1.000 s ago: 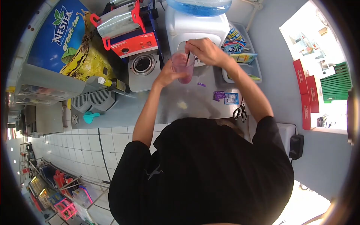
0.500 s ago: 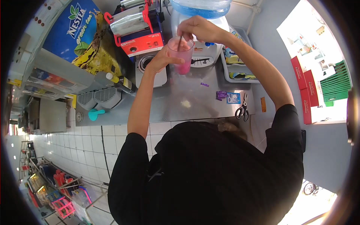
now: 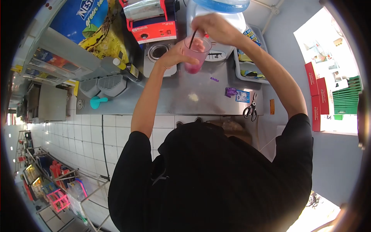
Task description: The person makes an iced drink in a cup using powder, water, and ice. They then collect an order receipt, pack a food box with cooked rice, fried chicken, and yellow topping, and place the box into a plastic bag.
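Observation:
A clear cup [image 3: 198,48] with pink liquid is wrapped by the fingers of my left hand [image 3: 176,56], just above the steel counter [image 3: 166,94]. My right hand [image 3: 214,29] pinches the top of a dark, thin stirrer [image 3: 192,38], whose lower part is inside the cup. Behind the cup stands a white water dispenser [image 3: 235,21] with a blue bottle on top. Torn purple packaging [image 3: 230,92] and a blue sachet [image 3: 242,96] lie on the counter beside black-handled scissors [image 3: 251,111].
A red sealing machine [image 3: 154,31] stands at the back left. Nearer the left are a dark bottle [image 3: 129,71], gray vented containers [image 3: 112,86] and a teal scoop [image 3: 97,102]. A gray tray [image 3: 239,69] of packets sits at the right, by the wall.
The cup has stayed in my left hand while my right hand has kept hold of the stirrer and shifted above the rim. The camera view has also moved.

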`<state>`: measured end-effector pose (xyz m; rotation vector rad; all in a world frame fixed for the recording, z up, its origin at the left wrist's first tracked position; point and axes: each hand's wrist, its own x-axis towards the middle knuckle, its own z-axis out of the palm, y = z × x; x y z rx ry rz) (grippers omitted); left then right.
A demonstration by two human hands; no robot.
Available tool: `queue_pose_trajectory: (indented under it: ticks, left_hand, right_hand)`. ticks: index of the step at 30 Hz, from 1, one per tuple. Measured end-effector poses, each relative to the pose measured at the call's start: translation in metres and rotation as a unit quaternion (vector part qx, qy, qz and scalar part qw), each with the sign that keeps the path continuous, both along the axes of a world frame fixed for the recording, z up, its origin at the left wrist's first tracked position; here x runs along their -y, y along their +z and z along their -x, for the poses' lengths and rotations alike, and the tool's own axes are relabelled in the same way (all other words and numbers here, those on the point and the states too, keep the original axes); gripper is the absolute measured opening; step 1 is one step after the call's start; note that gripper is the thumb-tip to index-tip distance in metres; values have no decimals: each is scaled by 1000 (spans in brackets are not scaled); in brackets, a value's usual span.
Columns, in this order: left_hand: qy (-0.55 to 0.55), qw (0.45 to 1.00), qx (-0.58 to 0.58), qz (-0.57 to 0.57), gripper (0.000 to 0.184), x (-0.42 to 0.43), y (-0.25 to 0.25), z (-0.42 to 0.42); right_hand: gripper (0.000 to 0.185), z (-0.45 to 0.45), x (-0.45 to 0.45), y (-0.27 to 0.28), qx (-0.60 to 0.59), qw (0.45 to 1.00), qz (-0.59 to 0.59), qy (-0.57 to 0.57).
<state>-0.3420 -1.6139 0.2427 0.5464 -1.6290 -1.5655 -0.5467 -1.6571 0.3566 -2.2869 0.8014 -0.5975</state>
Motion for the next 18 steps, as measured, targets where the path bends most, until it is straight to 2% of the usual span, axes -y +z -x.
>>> queue_pose_trajectory:
  ticks: [2, 4, 5, 6, 7, 8, 12, 14, 16, 17, 18]
  left_hand:
    - [24, 999, -16, -43, 71, -11, -4, 2]
    - [25, 999, -10, -38, 70, -15, -4, -1]
    - [19, 999, -7, -32, 69, -17, -9, 0]
    - [17, 1000, -5, -23, 69, -19, -12, 1]
    - [43, 996, -3, -78, 69, -29, -2, 0]
    - [38, 997, -2, -64, 69, -28, -6, -1]
    - [21, 1000, -7, -14, 69, -35, -22, 5]
    - [24, 1000, -6, -12, 70, -32, -18, 5]
    - [45, 997, -11, -56, 72, -36, -27, 4]
    - [1, 1000, 27, 9, 75, -29, -29, 5]
    - [13, 1000, 13, -11, 76, -29, -35, 4]
  right_hand:
    - [26, -3, -15, 4, -38, 997, 37, -53]
    - [26, -2, -17, -4, -24, 998, 2, 56]
    - [26, -3, -20, 3, -8, 990, 135, -47]
    - [25, 2, -19, 5, -45, 989, 141, 16]
    - [25, 1, -22, 2, -61, 997, 20, 42]
    - [25, 0, -25, 0, -76, 990, -99, 66]
    - [28, -2, -28, 1, -131, 980, -141, 55]
    - [28, -3, -25, -2, -18, 999, -6, -36]
    - [27, 2, -28, -18, -64, 996, 35, 55]
    - [27, 2, -25, -20, -85, 990, 57, 100]
    - [26, 4, -22, -20, -85, 991, 66, 80]
